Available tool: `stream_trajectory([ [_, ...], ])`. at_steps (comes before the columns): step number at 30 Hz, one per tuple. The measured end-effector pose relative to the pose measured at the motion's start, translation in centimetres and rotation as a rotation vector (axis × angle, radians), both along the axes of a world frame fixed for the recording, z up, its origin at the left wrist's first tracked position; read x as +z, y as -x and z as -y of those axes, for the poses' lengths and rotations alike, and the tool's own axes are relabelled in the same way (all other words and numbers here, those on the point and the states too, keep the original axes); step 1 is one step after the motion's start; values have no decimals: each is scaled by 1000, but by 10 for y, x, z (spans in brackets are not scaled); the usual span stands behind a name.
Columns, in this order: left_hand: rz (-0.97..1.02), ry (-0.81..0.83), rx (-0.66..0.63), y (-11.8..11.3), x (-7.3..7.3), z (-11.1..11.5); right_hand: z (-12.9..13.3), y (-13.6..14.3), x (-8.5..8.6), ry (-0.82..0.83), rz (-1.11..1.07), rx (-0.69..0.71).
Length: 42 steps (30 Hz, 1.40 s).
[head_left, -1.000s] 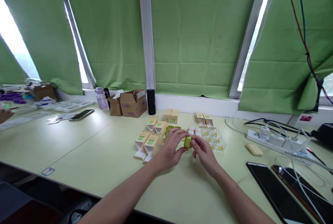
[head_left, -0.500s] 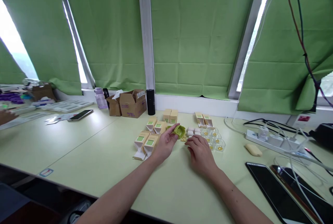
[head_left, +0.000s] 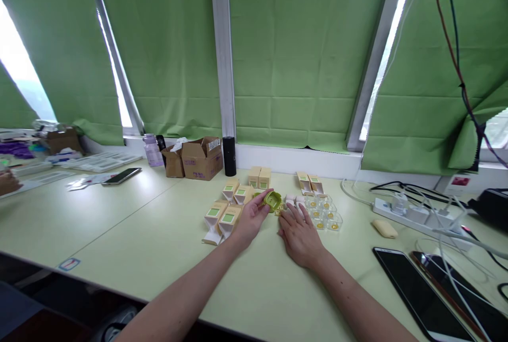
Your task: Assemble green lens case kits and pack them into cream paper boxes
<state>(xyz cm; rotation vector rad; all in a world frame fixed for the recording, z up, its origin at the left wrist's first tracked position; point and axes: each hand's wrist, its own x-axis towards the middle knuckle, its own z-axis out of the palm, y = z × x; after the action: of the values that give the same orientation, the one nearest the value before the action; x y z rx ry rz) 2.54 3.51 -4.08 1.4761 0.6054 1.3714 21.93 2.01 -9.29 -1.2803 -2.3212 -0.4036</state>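
Note:
A small green tray-like piece is held between the fingers of my left hand, tilted above the table. My right hand lies palm down beside it with the fingers spread, their tips at small yellow pieces and white-pink pieces. Clear cups with yellow centres stand just right of those fingers. To the left of my left hand are several cream boxes with green labels, their white flaps open.
More cream boxes stand behind and at the back right. Cardboard boxes and a black cylinder line the back. Right: power strip, cables, beige object, dark tablet. Another person's hand is far left.
My right hand has moved slightly left and flattened, its fingers spreading over the small pieces. My left hand still holds the green piece, turned a little. The far-left hand has shifted.

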Motion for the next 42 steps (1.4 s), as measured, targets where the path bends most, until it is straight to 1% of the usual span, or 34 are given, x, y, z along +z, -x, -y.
stream_trajectory([
  [6, 7, 21, 9, 1, -1, -1, 2, 1, 6, -2, 1, 13],
  [11, 38, 31, 21, 2, -2, -3, 4, 1, 11, -61, -18, 62],
  [15, 87, 40, 17, 2, -4, -6, 3, 0, 11, -106, -94, 107],
  [18, 129, 56, 10, 2, -6, -10, 3, -3, 11, -126, -248, 101],
  [21, 156, 72, -3, 3, -9, -12, 3, -9, 13, -96, -449, 79],
  [24, 161, 83, -21, 3, -10, -13, 3, -13, 16, -11, -695, 86],
  [27, 158, 96, -39, 2, -10, -13, 5, -12, 21, 102, -957, 140],
  [29, 153, 104, -49, 2, -10, -12, 7, -8, 24, 172, -1081, 183],
  [32, 137, 110, -48, 3, -9, -10, 8, -4, 26, 264, -1200, 222],
  [37, 99, 99, -49, 3, -7, -8, 7, -3, 29, 382, -1412, 220],
  [42, 60, 80, -47, 2, -8, -8, 6, -5, 33, 475, -1563, 240],
])
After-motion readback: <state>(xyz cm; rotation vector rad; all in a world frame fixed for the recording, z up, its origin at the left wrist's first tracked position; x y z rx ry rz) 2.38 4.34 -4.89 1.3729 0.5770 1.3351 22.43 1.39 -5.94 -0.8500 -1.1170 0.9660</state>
